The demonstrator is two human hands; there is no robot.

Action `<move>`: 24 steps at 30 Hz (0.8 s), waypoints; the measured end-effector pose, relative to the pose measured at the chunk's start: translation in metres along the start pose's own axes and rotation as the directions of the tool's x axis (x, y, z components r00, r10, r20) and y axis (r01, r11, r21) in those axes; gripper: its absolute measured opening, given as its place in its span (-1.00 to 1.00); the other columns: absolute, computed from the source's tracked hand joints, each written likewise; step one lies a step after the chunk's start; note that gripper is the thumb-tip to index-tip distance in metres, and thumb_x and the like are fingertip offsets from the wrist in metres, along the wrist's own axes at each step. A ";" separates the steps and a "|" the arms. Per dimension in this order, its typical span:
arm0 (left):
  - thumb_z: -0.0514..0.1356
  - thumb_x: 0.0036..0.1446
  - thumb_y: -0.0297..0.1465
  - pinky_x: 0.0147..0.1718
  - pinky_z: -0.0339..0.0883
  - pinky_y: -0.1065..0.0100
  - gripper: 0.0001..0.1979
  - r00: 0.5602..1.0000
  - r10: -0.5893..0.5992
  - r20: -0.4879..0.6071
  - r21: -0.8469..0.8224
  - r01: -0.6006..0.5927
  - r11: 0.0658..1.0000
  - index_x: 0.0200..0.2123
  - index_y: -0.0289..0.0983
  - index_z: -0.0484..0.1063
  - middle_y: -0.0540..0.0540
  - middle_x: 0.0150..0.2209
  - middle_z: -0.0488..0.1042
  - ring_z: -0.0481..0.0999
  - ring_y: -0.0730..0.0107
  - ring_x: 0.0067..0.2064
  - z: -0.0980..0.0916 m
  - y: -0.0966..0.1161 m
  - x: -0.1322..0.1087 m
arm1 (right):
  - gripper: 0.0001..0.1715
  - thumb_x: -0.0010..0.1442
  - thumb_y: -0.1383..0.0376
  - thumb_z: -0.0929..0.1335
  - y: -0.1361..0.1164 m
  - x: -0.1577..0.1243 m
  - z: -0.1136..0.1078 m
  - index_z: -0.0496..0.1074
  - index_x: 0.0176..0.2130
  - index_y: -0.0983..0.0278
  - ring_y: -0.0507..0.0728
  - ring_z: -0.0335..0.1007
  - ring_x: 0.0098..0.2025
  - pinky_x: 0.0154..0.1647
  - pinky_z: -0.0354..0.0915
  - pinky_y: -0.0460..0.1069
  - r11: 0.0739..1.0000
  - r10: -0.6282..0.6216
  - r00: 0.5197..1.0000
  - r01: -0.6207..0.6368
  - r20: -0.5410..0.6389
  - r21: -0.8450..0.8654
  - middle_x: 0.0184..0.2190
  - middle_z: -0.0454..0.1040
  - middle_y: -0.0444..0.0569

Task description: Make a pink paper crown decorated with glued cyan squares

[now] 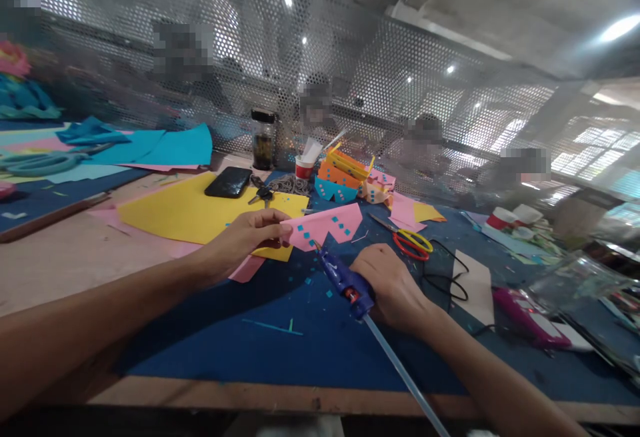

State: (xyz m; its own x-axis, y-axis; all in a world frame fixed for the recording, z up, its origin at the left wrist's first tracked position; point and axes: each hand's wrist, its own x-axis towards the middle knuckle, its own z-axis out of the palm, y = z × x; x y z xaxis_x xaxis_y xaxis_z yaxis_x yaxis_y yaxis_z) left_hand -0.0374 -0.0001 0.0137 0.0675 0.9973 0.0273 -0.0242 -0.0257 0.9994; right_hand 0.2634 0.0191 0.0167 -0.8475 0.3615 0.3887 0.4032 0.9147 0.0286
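My left hand (260, 234) pinches the left end of a pair of pink paper glasses (325, 226), dotted with small blue squares, above the table. In my right hand (387, 284) is a blue hot glue gun (345, 280), its nozzle at the lower edge of the pink piece; I cannot tell whether it touches. A long clear glue stick (405, 374) sticks out of the gun's back. Under my left hand lie a yellow sheet (180, 214) and a pink strip (247, 268). Small blue squares (329, 294) are scattered on the blue table cover below.
Behind stand finished-looking paper glasses (340, 174), a red-and-white cup (303, 167) and a dark bottle (263, 140). A phone (229, 182) and keys (265, 194) lie left. Scissors (413, 244), a black cord (450, 284) and a glass jar (583, 280) are right. People sit beyond the perforated screen (350, 57).
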 end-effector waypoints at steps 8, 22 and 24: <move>0.39 0.04 -0.21 -0.36 0.30 0.36 -0.76 1.000 -0.004 -0.016 -0.018 0.003 1.000 -0.33 -0.26 0.54 -0.02 -0.44 0.47 0.41 0.42 -0.40 0.000 0.003 0.000 | -0.81 0.14 0.38 0.36 0.002 -0.001 0.000 0.40 -0.18 0.28 0.21 0.31 -0.20 0.07 0.14 0.22 0.984 0.017 0.999 -0.023 -0.034 -0.179 -0.28 0.46 0.05; 0.37 0.07 -0.25 -0.33 0.27 0.40 -0.81 0.992 0.090 -0.091 0.046 -0.086 0.995 -0.33 -0.25 0.54 0.01 -0.41 0.49 0.42 0.45 -0.37 -0.005 0.003 0.003 | -0.84 0.19 0.32 0.35 0.003 -0.003 -0.004 0.36 -0.17 0.25 0.19 0.35 -0.22 0.06 0.17 0.19 0.999 -0.034 0.995 0.030 -0.092 -0.042 -0.29 0.47 0.01; 0.37 0.06 -0.24 -0.34 0.28 0.40 -0.80 0.987 0.101 -0.124 0.054 -0.095 0.994 -0.30 -0.23 0.53 0.00 -0.39 0.50 0.44 0.42 -0.36 -0.006 0.003 0.004 | -0.80 0.17 0.37 0.35 0.007 -0.005 -0.002 0.37 -0.14 0.27 0.20 0.36 -0.21 0.04 0.18 0.17 0.997 -0.043 0.997 0.039 -0.061 -0.070 -0.28 0.49 0.03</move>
State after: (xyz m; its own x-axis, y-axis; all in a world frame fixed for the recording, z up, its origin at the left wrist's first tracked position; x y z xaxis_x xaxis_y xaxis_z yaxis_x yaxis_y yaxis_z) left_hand -0.0435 0.0048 0.0168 -0.0597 0.9903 0.1252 0.0232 -0.1240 0.9920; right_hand 0.2708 0.0233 0.0170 -0.8415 0.3098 0.4426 0.3929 0.9132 0.1079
